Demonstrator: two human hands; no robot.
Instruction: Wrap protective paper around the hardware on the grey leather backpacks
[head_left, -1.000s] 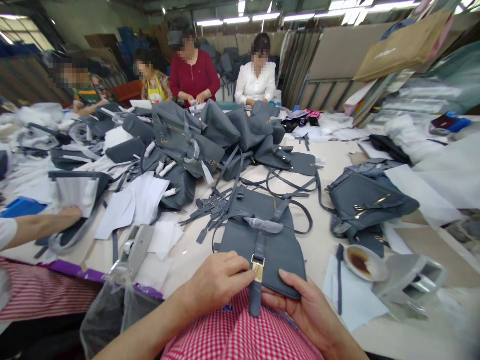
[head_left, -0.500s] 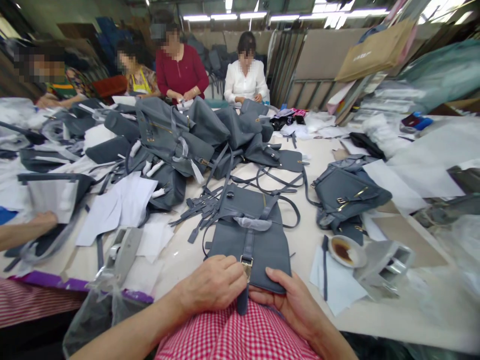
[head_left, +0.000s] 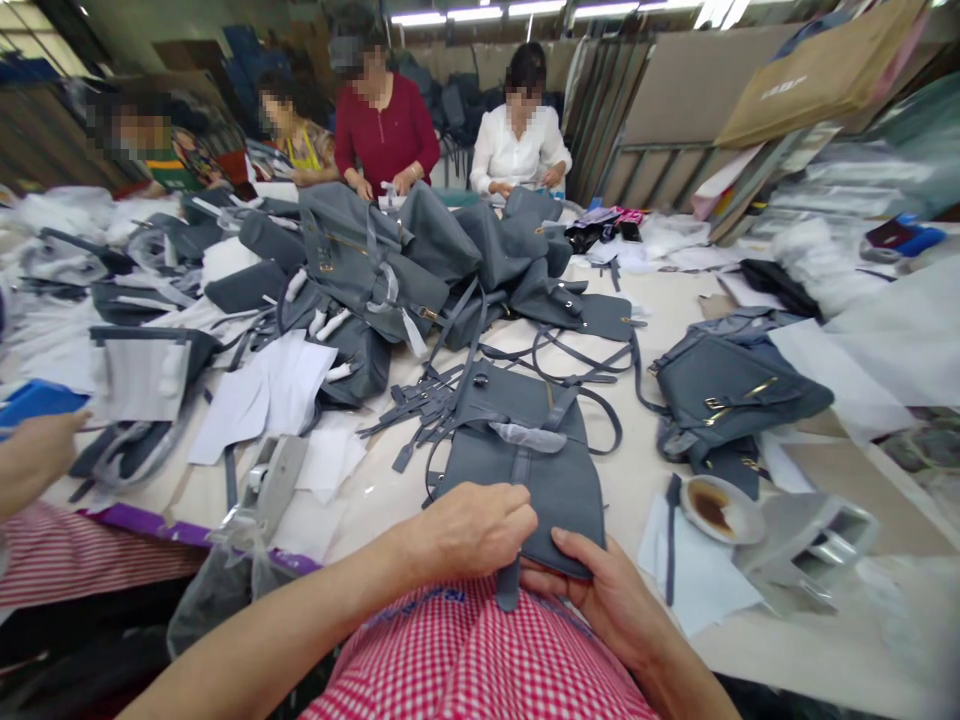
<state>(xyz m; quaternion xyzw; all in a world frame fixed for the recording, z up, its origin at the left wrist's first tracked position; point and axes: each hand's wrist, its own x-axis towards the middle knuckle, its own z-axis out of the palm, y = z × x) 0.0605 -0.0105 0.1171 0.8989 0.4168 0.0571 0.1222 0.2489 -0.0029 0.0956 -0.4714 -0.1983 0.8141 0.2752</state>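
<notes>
A dark grey backpack (head_left: pixel 480 470) lies at the table's front edge with its flap towards me. A strap (head_left: pixel 508 588) runs down the middle of the flap, and its loose end hangs below my left hand (head_left: pixel 476 528). The fingers of that hand are closed on the strap, covering its buckle. My right hand (head_left: pixel 592 590) grips the lower right edge of the flap, thumb on top and fingers underneath. Clear plastic wrap covers the backpack's top handle (head_left: pixel 527 438).
Grey bags (head_left: pixel 442 240) are heaped across the table, with another bag (head_left: pixel 735 390) at right. Nearby are a dish of brown liquid (head_left: pixel 716 508), tape dispensers (head_left: pixel 814 545) and loose straps (head_left: pixel 420 405). At left, a co-worker's hand (head_left: pixel 41 460) holds something blue. Several people sit or stand opposite.
My view has swung left, so the scene sits further right. My left hand has shifted over the buckle, which now is hidden. The co-worker's hand at left has left the bag and holds something blue.
</notes>
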